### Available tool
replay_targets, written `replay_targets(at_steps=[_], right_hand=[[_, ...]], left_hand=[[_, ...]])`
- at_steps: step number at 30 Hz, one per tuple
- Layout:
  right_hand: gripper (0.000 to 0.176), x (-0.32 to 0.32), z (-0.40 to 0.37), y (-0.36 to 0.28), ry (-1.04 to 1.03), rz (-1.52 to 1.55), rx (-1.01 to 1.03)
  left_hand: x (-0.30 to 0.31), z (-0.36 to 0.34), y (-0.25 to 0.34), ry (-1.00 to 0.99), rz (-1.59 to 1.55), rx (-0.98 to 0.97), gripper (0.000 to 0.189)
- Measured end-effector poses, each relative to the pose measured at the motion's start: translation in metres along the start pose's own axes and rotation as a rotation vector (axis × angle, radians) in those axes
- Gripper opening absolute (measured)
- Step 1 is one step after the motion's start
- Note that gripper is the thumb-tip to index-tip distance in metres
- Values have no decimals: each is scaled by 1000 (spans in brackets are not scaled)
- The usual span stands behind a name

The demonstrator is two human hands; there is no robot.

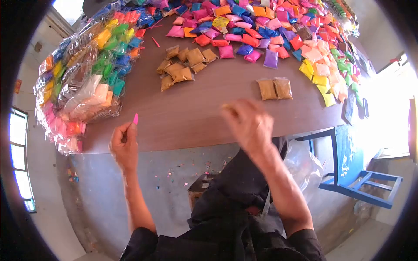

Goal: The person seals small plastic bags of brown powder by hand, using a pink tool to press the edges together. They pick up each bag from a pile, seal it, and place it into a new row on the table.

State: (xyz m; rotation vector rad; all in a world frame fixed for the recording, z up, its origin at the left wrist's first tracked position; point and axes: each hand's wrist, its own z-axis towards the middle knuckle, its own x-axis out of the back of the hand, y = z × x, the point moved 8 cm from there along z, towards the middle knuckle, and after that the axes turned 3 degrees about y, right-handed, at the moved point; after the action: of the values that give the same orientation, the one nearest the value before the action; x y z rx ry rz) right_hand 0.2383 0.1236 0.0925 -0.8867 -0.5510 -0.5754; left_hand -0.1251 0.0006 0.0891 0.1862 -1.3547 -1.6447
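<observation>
My left hand is closed near the front edge of the table, pinching a small pink plastic stick that points up between thumb and finger. Over the table's front part is my right hand, blurred by motion, with its fingers curled and fingertips together. Whatever is in that pinch, if anything, I cannot make out. Just beyond the right hand lie two brown packets side by side. Farther back, left of the middle, is a loose heap of several brown packets.
Clear bags of coloured packets cover the table's left side. Many loose coloured packets spread over the back and right. Another pink stick lies behind the brown heap. A blue chair stands at the right, by a clear plastic bag.
</observation>
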Motion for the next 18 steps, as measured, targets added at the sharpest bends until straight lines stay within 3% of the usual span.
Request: replay_targets(at_steps=[4, 6, 7, 8, 11, 12, 15, 18], right_hand=[[15, -23, -25, 4, -15, -201, 68], [14, -49, -68, -52, -197, 182, 290], [16, -59, -83, -81, -435, 487, 37], [19, -61, -90, -94, -437, 635, -91], [28, -85, -104, -54, -406, 988, -627], [36, -81, -100, -47, -342, 984, -600], [37, -66, -111, -21, -420, 1046, -833], [35, -59, -113, -9, -401, 1130, -932]], left_hand=[[-15, -11, -7, -16, -10, 10, 15], [-21, -16, 5, -36, -31, 29, 15], [-23, -17, 14, -58, -55, 31, 15], [-23, -19, 21, -80, -77, 34, 15], [-20, -24, 32, -81, -64, 66, 15], [-22, -28, 32, -103, -45, 104, 14], [-41, -47, 39, -205, -128, 94, 13], [-60, -71, 55, -292, -175, 59, 10]])
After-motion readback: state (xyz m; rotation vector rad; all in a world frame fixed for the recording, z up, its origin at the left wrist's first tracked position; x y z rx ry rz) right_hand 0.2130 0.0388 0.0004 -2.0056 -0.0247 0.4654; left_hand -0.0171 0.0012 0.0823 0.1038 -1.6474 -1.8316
